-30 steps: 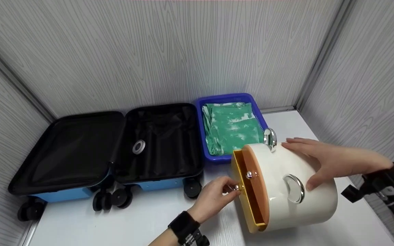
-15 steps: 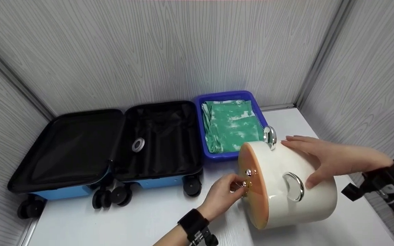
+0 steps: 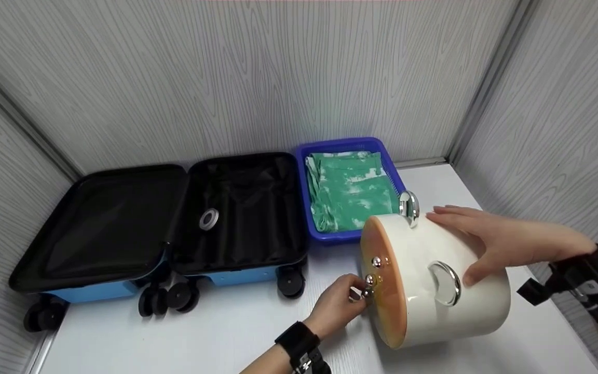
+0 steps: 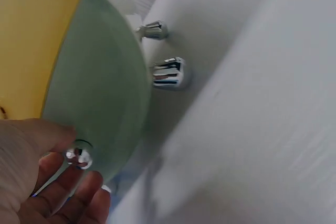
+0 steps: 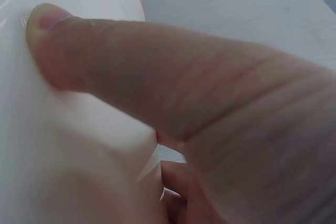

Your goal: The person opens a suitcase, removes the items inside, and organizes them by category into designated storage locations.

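A cream rounded drawer box lies at the right of the head view, with an orange-edged front facing left. Chrome loop handles show on its body. My left hand is at the front, thumb and fingers curled round a small silver knob on the green drawer face. Beside it is the yellow drawer front, closed, with another silver knob. My right hand rests on the box with straight, spread fingers, its thumb against the cream surface.
An open black-lined blue suitcase lies on the white table at the left, wheels towards me. A grey ring-shaped item is inside it. A blue basket with folded green-and-white cloth stands behind the box. Wood-grain panels enclose the table.
The yellow drawer, pulled out a second ago, has been pushed in flush. My left hand has moved from its knob to the knob below. My right hand has stayed on the box.
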`<control>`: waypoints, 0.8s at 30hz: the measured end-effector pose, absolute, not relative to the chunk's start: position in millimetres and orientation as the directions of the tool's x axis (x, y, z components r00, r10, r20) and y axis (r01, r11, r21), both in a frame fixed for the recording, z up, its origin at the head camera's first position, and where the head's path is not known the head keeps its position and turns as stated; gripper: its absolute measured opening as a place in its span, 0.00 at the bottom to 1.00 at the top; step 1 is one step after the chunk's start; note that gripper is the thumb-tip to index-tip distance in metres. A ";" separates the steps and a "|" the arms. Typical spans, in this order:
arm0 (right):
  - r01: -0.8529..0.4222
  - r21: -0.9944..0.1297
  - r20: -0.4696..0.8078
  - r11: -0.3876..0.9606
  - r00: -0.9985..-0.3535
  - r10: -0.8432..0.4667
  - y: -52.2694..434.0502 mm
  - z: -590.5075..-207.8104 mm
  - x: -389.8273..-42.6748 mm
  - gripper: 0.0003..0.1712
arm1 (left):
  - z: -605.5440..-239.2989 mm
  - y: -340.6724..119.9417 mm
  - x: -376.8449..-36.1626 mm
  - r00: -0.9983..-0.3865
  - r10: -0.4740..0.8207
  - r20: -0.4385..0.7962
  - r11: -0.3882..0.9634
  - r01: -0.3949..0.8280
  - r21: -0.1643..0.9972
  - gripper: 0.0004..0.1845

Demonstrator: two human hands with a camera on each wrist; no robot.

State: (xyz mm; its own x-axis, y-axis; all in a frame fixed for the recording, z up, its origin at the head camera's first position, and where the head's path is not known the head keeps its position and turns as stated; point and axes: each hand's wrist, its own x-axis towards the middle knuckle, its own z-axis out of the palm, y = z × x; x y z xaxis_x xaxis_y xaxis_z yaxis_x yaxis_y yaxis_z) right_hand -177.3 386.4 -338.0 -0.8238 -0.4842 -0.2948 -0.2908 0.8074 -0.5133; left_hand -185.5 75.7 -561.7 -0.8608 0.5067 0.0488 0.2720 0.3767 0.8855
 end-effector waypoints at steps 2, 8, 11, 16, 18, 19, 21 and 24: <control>-0.297 -0.515 -0.293 0.804 -0.821 -0.491 386.8 -338.2 -177.6 0.69 | -566.3 77.6 -186.0 -0.865 0.499 0.051 0.373 0.267 0.889 0.12; -0.289 -0.522 -0.299 0.803 -0.820 -0.489 387.1 -338.4 -178.1 0.69 | -572.1 78.1 -187.7 -0.866 0.494 0.070 0.385 0.291 0.876 0.09; -0.288 -0.526 -0.297 0.801 -0.820 -0.489 387.2 -338.7 -178.3 0.70 | -571.7 76.0 -187.8 -0.859 0.505 0.081 0.385 0.308 0.870 0.08; -0.292 -0.525 -0.291 0.799 -0.821 -0.491 385.4 -338.9 -177.7 0.69 | -571.1 69.9 -186.8 -0.851 0.517 0.089 0.393 0.329 0.859 0.06; -0.290 -0.525 -0.291 0.800 -0.822 -0.489 384.6 -338.8 -177.5 0.69 | -570.9 66.3 -186.3 -0.851 0.518 0.091 0.401 0.335 0.853 0.06; -0.290 -0.527 -0.291 0.799 -0.822 -0.490 384.4 -338.7 -177.4 0.69 | -571.0 64.2 -186.1 -0.850 0.517 0.099 0.401 0.343 0.849 0.06; -0.290 -0.528 -0.292 0.798 -0.821 -0.491 384.6 -338.4 -177.1 0.69 | -570.6 58.9 -185.7 -0.851 0.514 0.110 0.410 0.356 0.840 0.06; -0.286 -0.525 -0.297 0.801 -0.821 -0.488 385.3 -337.9 -176.6 0.69 | -569.6 47.2 -184.6 -0.858 0.501 0.113 0.429 0.359 0.829 0.06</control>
State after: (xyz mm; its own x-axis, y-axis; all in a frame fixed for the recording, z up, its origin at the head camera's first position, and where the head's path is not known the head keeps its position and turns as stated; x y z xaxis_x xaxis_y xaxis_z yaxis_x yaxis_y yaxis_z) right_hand -176.6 385.3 -337.9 -0.8208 -0.4878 -0.2972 -0.2862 0.8014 -0.5252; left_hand -184.6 47.2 -569.6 -0.8581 0.5009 0.1128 0.3593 0.4289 0.8288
